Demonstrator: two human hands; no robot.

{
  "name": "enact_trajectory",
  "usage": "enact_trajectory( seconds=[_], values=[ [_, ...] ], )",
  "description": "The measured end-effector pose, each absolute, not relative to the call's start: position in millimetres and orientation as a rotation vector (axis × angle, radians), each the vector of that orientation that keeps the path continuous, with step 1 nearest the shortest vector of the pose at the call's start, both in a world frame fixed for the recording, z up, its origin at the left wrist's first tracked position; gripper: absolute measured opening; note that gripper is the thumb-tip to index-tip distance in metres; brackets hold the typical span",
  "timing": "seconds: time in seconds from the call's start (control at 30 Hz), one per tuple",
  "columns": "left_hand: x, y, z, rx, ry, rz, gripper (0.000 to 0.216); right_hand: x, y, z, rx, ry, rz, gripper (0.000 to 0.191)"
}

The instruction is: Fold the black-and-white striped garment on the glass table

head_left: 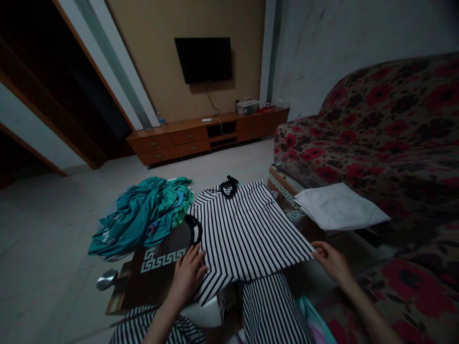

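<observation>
A big red-floral sofa [376, 143] fills the view ahead and to the right of the right hand. Far beyond both hands, a long wooden TV stand [208, 134] sits under a wall-mounted TV [202, 60], w/ a plastic box [247, 107] on it further ahead of the right hand and a small water bottle [160, 119] ahead of the left. Closer in, a low tabletop [283, 193] w/ a Greek-key border lies under and between both hands, and a b&w striped shirt [247, 234] is spread flat on it (dim light, so fold lines are hard to read). Left hand [187, 277] is open, fingers spread, resting flat on the shirt's left edge, not gripping. Right hand [332, 262] is at the shirt's near right corner, fingers curled and touching it; can't tell if it's actually pinching the cloth. Ahead and left of the left hand, a teal clothing pile [139, 215] sits right beside the shirt. Ahead of the right hand, a folded white cloth [339, 205] lies at the tabletop's right end. Left of the left hand, a small round metal disc [106, 280] shows at the tabletop's edge.
</observation>
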State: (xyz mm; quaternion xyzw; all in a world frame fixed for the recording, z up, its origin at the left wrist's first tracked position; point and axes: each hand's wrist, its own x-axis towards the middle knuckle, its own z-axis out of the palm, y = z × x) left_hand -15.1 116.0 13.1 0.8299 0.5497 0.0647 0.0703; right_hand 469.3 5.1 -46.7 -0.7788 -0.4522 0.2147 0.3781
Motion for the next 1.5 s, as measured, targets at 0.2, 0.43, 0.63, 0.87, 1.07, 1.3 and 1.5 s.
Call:
enact_trajectory(
  seconds=[0.2, 0.43, 0.63, 0.87, 1.07, 1.3, 1.5],
  values=[
    [-15, 107, 13, 2.527, 1.66, 0.05, 0.041, 470, -2, -44, -1.898, -1.006, 0.842, 0.038],
    [85, 182, 50, 2.684, 1.169, 0.264, 0.032, 458, -6, -55, -1.861, -0.937, 0.773, 0.032],
    [231, 289, 63, 2.818, 0.737, 0.203, 0.035, 453, -9, -63, -1.628, -0.8, 1.109, 0.037],
    [346, 401, 53, 3.017, 0.664, -0.04, 0.051, 443, -3, -63, -1.58, -0.6, 1.158, 0.04],
    [385, 451, 35, 2.983, 0.561, -0.193, 0.034, 444, 9, -57, -1.692, -0.657, 1.037, 0.037],
    [398, 481, 39, 2.795, 0.571, -0.263, 0.011, 455, 6, -42, -1.705, -0.805, 0.938, 0.025],
    [401, 495, 39, 2.599, 0.731, -0.19, 0.017, 459, -6, -45, -1.722, -0.795, 0.966, 0.028]
  ],
)
